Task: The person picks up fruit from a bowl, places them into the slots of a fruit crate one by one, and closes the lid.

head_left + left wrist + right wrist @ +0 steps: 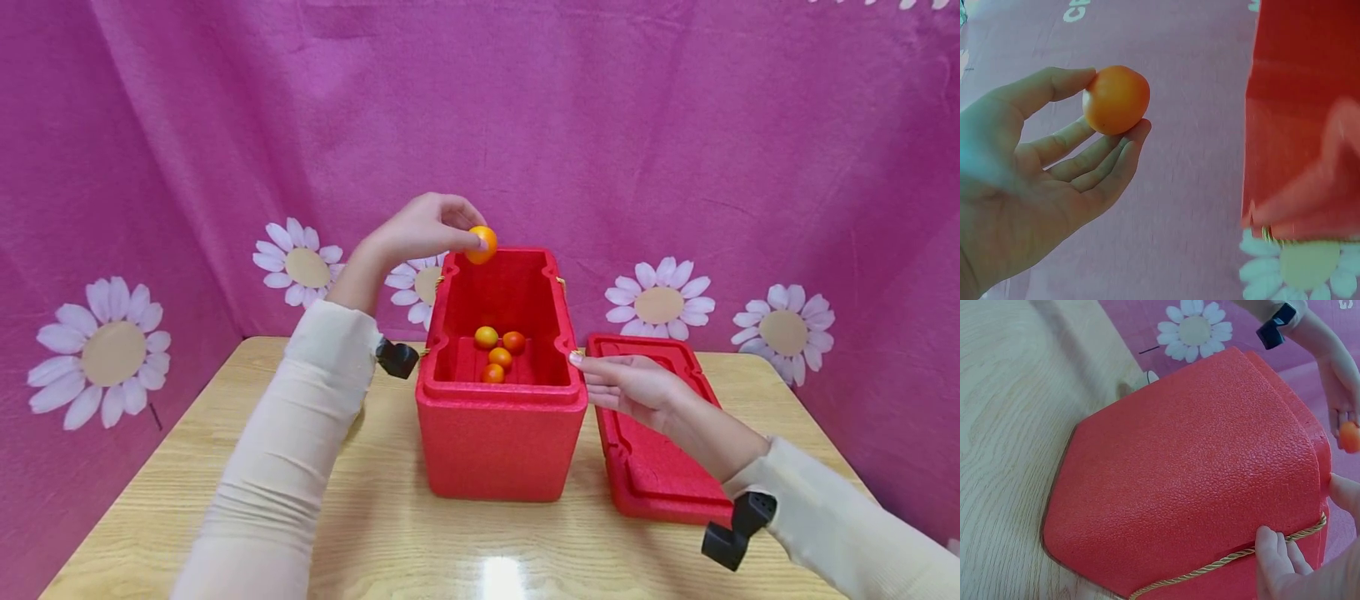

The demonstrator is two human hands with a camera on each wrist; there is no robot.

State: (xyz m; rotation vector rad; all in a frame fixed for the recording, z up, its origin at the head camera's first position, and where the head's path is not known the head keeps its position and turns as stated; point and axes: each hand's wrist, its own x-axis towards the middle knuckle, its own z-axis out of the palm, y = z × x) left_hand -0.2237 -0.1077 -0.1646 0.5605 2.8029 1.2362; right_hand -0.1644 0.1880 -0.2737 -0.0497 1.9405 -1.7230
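My left hand pinches an orange tomato between thumb and fingertips, raised above the far left rim of a red foam box. Inside the lidless box lie several tomatoes, yellow, orange and red. At the box's right side is my right hand. Its thumb touches the rim, and its straight fingers rest against the outer wall beside a twisted gold cord, as the right wrist view shows.
The matching red lid lies on the wooden table right of the box, under my right forearm. Pink cloth with white daisies hangs behind and on both sides. A small object behind my left forearm is mostly hidden.
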